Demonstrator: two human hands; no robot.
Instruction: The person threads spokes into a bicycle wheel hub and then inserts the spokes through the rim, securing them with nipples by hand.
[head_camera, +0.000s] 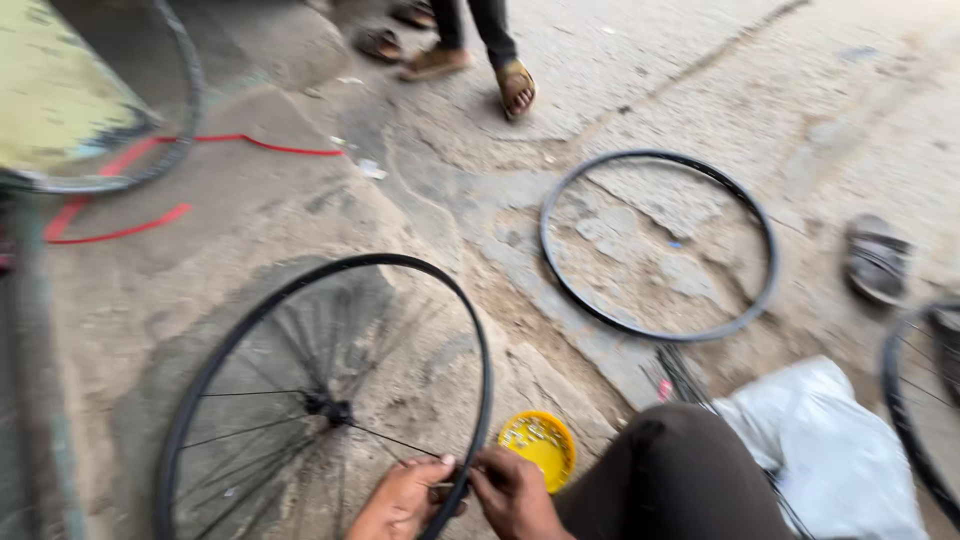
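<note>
Fingers of both hands, left hand (403, 500) and right hand (512, 492), pinch closed on the spoked wheel (320, 400) rim's near edge; hub lies up-left, yellow dish (540, 445) just right.

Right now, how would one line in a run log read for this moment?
hands: left hand and right hand both on spoked wheel rim | beside: yellow dish | beyond: bare rim flat on ground

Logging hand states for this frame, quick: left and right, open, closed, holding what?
Left hand: closed on the rim of the spoked wheel.
Right hand: fingers pinched at the same rim; what they pinch is too blurred to tell.
</note>
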